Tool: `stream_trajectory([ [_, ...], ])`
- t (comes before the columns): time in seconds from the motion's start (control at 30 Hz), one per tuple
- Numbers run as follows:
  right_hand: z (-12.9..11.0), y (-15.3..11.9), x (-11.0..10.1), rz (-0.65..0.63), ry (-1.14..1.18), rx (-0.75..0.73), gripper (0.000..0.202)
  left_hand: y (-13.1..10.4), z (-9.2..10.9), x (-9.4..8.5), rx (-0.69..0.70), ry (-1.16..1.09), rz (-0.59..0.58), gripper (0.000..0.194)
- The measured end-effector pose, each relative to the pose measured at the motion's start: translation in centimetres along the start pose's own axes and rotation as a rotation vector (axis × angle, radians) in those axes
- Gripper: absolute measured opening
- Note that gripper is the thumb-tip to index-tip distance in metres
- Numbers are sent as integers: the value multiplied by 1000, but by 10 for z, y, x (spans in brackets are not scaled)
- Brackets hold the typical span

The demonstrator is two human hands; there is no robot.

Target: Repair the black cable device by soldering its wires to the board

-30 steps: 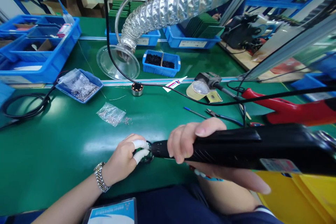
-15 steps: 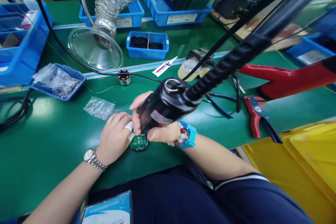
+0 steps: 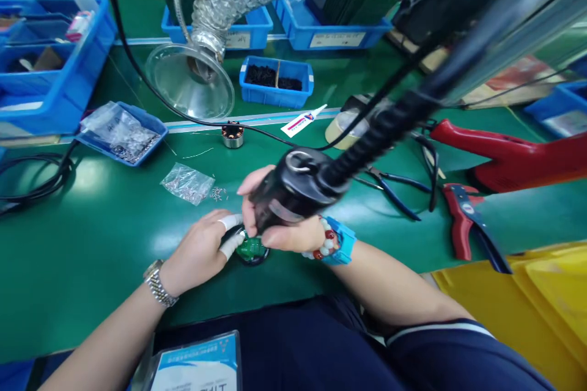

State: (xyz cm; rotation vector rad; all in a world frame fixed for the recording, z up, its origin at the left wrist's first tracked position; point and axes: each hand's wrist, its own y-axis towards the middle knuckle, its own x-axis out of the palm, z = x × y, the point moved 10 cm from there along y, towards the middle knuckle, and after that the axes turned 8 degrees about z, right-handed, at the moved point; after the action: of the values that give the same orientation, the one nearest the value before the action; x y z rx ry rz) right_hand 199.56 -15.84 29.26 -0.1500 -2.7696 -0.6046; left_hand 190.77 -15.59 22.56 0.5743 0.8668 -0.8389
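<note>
My right hand is wrapped round a thick black electric screwdriver, which leans over the work with its lower end hidden behind my fingers. Below it, on the green bench, lies a small round green circuit board in a black rim. White finger covers are on the fingers of my left hand, which grips the left side of this round part. Just beyond are a clear bag of small screws and a little pile of loose screws.
A copper-wound motor stator, a glue tube and a tape roll lie behind. Pliers and a red-handled wire stripper are on the right. A fume-hose hood and blue bins stand farther back.
The view has shifted, so the bench things sit farther right. My left fingers have drawn back from the screwdriver tip to the part's left rim. My right hand still grips the screwdriver.
</note>
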Motion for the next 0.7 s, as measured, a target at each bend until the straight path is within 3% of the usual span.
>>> stream_trajectory([
  [0.1,3,-12,12,-169,95,-17,47,-18,-10,16,-74,-116,-128,65],
  [0.2,11,-23,9,-155,62,-17,58,-25,-18,29,-84,-110,-101,90],
  [0.37,10,-30,17,-120,-14,-60,63,-22,-24,38,-11,-175,4,75],
  [0.6,7,-21,29,-39,-146,17,29,-26,-25,39,42,-231,74,73],
  [0.7,7,-17,31,-56,-172,23,30,-26,-25,37,45,-266,89,71],
])
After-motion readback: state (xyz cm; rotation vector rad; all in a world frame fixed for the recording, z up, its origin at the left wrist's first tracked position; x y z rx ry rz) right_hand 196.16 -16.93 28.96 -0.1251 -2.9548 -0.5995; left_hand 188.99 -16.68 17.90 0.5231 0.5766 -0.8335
